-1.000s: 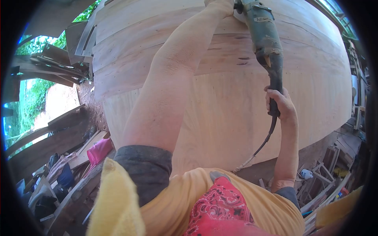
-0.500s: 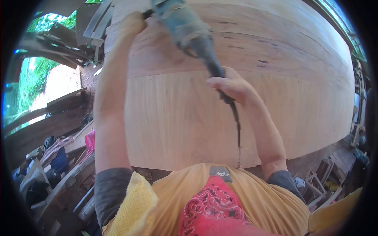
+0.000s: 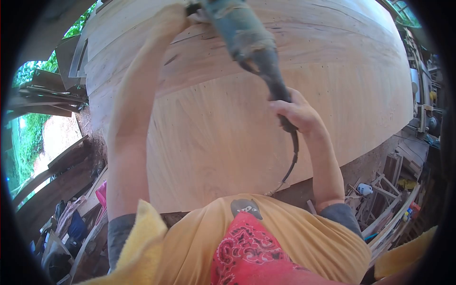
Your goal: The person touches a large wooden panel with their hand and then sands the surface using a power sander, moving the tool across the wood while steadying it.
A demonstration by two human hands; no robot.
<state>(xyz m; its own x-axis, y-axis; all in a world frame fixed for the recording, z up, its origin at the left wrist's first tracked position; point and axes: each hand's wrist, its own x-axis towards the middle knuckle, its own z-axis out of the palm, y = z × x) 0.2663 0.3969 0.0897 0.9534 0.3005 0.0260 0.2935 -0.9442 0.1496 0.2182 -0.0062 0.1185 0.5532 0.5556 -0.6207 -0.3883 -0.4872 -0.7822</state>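
Note:
A teal power tool (image 3: pixel 242 35) with a long black handle slants over a wide wooden panel (image 3: pixel 213 142); its working end lies beyond the top edge of the view. My right hand (image 3: pixel 298 111) is wrapped round the rear of the handle, and a black cord trails from there toward my shirt. At the top, my left hand (image 3: pixel 183 16) is closed on a black side grip near the tool's front. That hand is blurred and partly cut off.
Lumber scraps and a white container (image 3: pixel 365 189) lie on the ground at the right. Boards, bags and a pink cloth (image 3: pixel 101 193) are heaped at the lower left. Stacked planks (image 3: pixel 52 95) stand at the left beside greenery.
The tool and both hands have shifted to the right in the view, with the right hand a little lower. The view of the panel has rotated, and the cord now curves more.

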